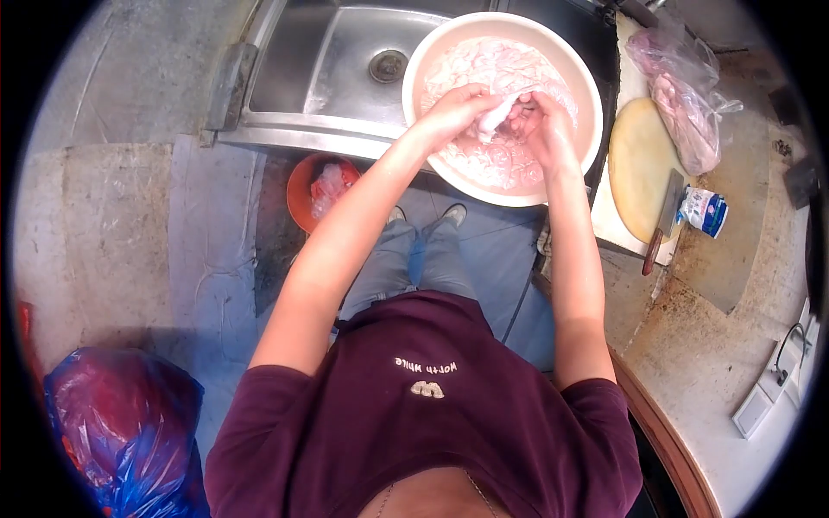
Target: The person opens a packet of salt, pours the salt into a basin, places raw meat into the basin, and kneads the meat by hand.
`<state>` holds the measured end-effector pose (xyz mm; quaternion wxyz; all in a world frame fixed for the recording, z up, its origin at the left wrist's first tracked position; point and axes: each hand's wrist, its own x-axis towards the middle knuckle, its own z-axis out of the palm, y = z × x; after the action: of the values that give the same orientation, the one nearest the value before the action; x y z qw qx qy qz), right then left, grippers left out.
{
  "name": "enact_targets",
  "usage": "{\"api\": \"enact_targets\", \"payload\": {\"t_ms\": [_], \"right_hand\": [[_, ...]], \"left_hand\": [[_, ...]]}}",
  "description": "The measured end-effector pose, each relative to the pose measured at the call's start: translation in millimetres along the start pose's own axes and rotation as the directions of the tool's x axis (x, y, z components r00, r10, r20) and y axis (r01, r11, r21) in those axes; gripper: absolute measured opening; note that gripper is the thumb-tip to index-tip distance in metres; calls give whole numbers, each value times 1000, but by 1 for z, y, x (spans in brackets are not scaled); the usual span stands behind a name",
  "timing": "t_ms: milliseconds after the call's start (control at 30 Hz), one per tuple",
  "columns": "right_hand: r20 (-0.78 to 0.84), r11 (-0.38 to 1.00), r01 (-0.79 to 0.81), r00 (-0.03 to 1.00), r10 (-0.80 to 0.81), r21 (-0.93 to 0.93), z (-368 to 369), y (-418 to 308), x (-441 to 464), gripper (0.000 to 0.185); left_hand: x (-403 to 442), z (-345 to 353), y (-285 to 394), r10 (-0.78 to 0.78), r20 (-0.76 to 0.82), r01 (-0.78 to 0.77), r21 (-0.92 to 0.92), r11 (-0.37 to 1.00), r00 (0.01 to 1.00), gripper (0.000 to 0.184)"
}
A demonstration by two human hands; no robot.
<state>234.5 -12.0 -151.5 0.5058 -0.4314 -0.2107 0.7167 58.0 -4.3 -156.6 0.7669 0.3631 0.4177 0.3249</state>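
A large cream-coloured basin (577, 181) holds a heap of pale pink, wet, folded raw offal (496, 60) in pinkish liquid. Over the middle of it, my left hand (462, 110) pinches a whitish, limp piece of offal (492, 121). My right hand (548, 129) is at the other side of the same piece, its fingers curled around it. The piece hangs between both hands, its lower end near the liquid. What kind of offal it is, I cannot make out for certain.
The basin rests at the right of a steel sink (345, 65). To the right lie a round cutting board (639, 173), a cleaver (669, 207), a blue-white packet (704, 212) and bagged meat (686, 121). Below the sink stands a red bucket (302, 194); a blue bag (125, 432) sits lower left.
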Motion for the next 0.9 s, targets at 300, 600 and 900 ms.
{"api": "enact_targets", "payload": {"t_ms": [300, 600, 900], "right_hand": [[-157, 965, -114, 976, 153, 235, 1, 11, 5, 17], [-295, 993, -115, 949, 112, 7, 2, 19, -7, 18], [-341, 993, 27, 938, -65, -117, 7, 16, -34, 26]], "left_hand": [[4, 3, -13, 25, -8, -21, 342, 939, 1000, 20], [4, 3, -15, 322, -10, -152, 868, 473, 947, 26], [28, 17, -18, 273, -122, -6, 905, 426, 954, 27]]}}
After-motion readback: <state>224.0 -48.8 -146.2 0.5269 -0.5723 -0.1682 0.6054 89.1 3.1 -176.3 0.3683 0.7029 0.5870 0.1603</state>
